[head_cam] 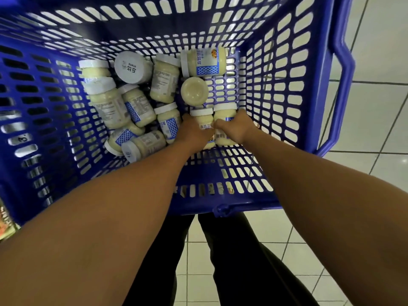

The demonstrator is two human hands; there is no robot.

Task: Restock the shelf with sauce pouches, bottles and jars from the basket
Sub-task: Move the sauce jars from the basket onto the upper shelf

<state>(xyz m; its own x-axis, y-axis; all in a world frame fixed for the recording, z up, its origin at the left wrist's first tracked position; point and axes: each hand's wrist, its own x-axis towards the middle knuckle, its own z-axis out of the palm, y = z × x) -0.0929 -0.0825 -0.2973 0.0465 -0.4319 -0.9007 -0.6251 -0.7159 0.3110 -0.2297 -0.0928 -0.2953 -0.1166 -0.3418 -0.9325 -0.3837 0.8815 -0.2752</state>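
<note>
Partly hidden under their own knuckles, the fingers of the left hand (194,132) gripped the left jar (203,118), and those of the right hand (235,127) gripped the right jar (224,114). Both jars were cream-filled and white-capped, lying near-right in the blue basket (242,206). Other jars (132,102) lay jumbled left and far. Both forearms reached down.

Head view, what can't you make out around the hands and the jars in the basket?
- Head view: fingers of the left hand and right hand hidden by the hands' own backs; grip on the two jars unclear.
- Jar labels: blurred, small print unreadable.
- Colourful packaging: cut off by left edge.
- Shelf: out of frame.
</note>
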